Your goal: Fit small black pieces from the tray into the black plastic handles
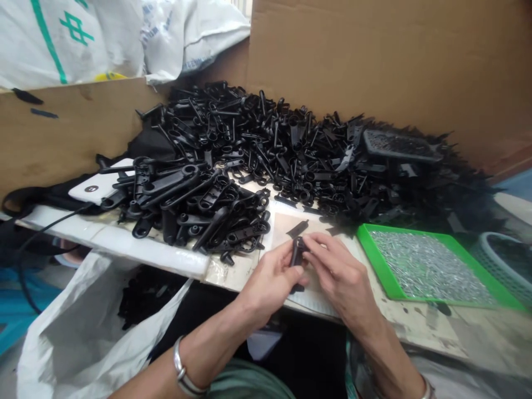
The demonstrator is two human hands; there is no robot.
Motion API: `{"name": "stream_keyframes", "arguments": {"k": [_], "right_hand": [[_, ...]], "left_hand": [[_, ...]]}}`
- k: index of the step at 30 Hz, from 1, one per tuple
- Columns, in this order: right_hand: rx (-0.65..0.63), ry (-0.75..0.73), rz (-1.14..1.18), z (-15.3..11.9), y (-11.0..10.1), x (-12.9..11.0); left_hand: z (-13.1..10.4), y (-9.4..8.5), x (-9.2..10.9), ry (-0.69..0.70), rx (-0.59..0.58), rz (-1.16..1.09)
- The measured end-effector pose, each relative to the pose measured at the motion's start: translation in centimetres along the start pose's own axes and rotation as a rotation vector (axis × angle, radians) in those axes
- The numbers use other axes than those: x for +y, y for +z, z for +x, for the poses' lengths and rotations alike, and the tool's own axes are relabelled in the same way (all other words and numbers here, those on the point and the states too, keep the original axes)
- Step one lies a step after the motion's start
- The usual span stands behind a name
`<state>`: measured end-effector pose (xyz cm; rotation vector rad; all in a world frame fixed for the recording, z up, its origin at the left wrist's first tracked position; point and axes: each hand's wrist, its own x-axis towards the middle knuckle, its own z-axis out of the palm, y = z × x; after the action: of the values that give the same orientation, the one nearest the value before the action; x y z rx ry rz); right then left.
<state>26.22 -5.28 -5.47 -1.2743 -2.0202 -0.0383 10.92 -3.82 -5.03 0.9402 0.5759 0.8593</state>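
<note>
Near the table's front edge, my left hand is closed around a black plastic part, which stands roughly upright between thumb and fingers. My right hand is at the top of the same part, its fingertips pinched together there; anything small between them is hidden. Just beyond the hands lies a flat black piece on a sheet of cardboard. A heap of black handle-like parts is to the left of my hands. Right of them sits a green tray of small silvery metal pins.
Behind is a large pile of black parts with a dark tray on it, against a cardboard wall. A white device lies left, a basket right, and an open white sack below the table edge.
</note>
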Motion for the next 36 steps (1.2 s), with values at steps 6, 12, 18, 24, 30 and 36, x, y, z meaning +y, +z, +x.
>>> {"name": "stream_keyframes", "arguments": {"k": [6,12,18,24,30,36], "right_hand": [[0.019,-0.055,-0.061,-0.1,0.4,-0.9],[-0.017,0.079,0.119,-0.4,-0.2,-1.1],[-0.150,0.395,0.333,-1.1,-1.7,-0.8],[-0.395,0.553,0.453,-1.0,-2.2,-1.5],[-0.257,0.563,0.415,0.5,-0.1,-2.3],[-0.296,0.509,0.362,3.6,-1.2,-0.8]], "left_hand": [[-0.5,-0.6,-0.6,0.083,0.079,0.353],[-0.6,-0.8,-0.6,0.100,0.106,0.446],[-1.1,-0.6,-0.2,0.001,0.009,0.323],[-1.9,-0.3,0.1,-0.070,-0.023,0.389],[-1.9,-0.5,1.9,0.161,0.112,0.726],[-3.9,-2.8,8.1,0.660,0.372,1.538]]}}
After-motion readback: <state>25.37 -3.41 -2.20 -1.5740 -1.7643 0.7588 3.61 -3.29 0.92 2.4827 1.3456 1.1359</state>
